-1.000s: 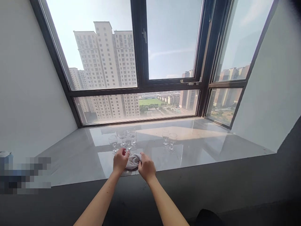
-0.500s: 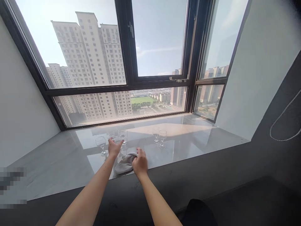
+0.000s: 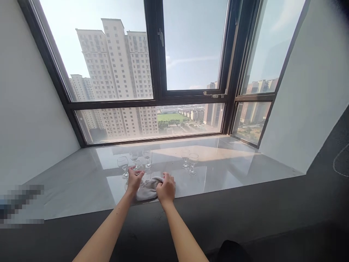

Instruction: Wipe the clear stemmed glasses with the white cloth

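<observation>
While both forearms reach forward over the dark front ledge (image 3: 245, 207), the person's left hand (image 3: 134, 179) closes around a clear stemmed glass (image 3: 137, 165) at the near edge of the pale stone window sill (image 3: 81, 182); the fingers curl over the glass, so most of it is hidden and only part of its bowl shows above the knuckles. The right hand (image 3: 165, 188) rests just beside it, fingers bent and gripping a crumpled grey cloth (image 3: 148, 187) that lies on the sill between the two hands and touches both. Whether the held glass stands on the sill or is lifted clear of it cannot be told. Behind the left hand stand three more glasses upright: one to the left (image 3: 123, 166), one directly behind (image 3: 133, 157) and one a little to the right (image 3: 147, 157), all near one another. Well apart to the right stands a pair of glasses (image 3: 189, 163), set close together. The polished sill mirrors the bright sky. Beyond it rises a large window with a dark frame (image 3: 156, 98), through which tall pale apartment towers (image 3: 120, 72) and a green field are seen. White walls close in on either side, and a blurred patch covers the lower left corner.
</observation>
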